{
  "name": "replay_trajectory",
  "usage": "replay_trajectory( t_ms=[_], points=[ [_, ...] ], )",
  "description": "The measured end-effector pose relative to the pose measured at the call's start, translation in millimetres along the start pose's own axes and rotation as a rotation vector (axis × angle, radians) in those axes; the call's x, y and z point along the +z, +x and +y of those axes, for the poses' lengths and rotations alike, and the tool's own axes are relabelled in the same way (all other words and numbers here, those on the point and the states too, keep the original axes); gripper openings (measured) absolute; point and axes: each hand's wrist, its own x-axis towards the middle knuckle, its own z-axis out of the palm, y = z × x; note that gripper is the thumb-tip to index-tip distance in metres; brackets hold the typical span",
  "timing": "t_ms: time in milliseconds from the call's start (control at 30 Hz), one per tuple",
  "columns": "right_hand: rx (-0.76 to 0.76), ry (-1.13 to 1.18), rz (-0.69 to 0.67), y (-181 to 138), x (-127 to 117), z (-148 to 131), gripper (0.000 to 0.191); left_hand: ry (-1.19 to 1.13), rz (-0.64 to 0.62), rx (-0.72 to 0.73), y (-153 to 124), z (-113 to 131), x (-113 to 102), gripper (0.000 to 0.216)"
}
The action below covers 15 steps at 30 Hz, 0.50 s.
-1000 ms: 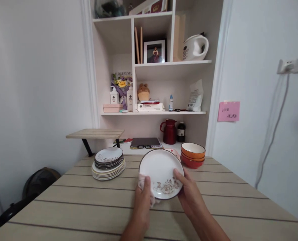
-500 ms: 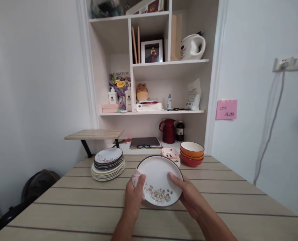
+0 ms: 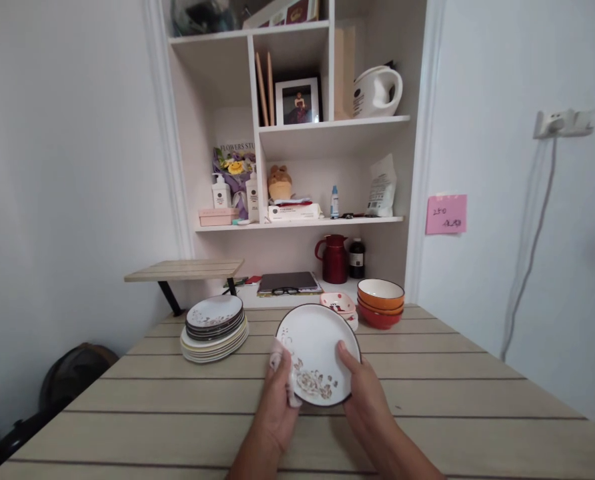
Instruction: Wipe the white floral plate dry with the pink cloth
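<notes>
One plate (image 3: 320, 340) is in work, white with a dark rim and brown floral print; you have it between both hands, over the near middle of the table (image 3: 177, 427), and it looks lifted clear of the boards. Far left of it, a stack of plates (image 3: 215, 312): dark-rimmed ones on top, wider pale ones underneath, the topmost bearing a similar print. Beyond your plate and to the right, small pink-and-white dishes (image 3: 337, 303), with orange and red bowls (image 3: 380, 303) nested just beside them. Progress: the plate is in hand, not set down; nothing visible tells which stacked pieces have been dealt with, so what is left can't be counted. Pose: forearms come in from the bottom edge and converge. Your left hand (image 3: 276, 393) grips the plate's left edge through a pale cloth (image 3: 278, 350), thumb toward the front. Your right hand (image 3: 366, 390) grips the right edge bare, thumb on the face, other fingers mostly hidden behind. Plate tilted, face toward you, print toward lower left.
</notes>
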Motion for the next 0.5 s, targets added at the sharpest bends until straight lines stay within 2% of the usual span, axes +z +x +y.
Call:
replay_trajectory(
  t_ms=[167, 333, 500],
  points=[
    [0.003, 0.025, 0.044, 1, 1, 3, 0.056, -0.001, 0.024, -0.008, 0, -7, 4, 0.058],
    [0.083, -0.121, -0.174, -2, -2, -7, 0.064, 0.077, 0.121, 0.099, -1, 7, 4, 0.067],
    [-0.077, -0.332, -0.24, 1, -9, -27, 0.074, 0.233, 0.15, 0.18, -4, 15, 1, 0.073]
  ],
)
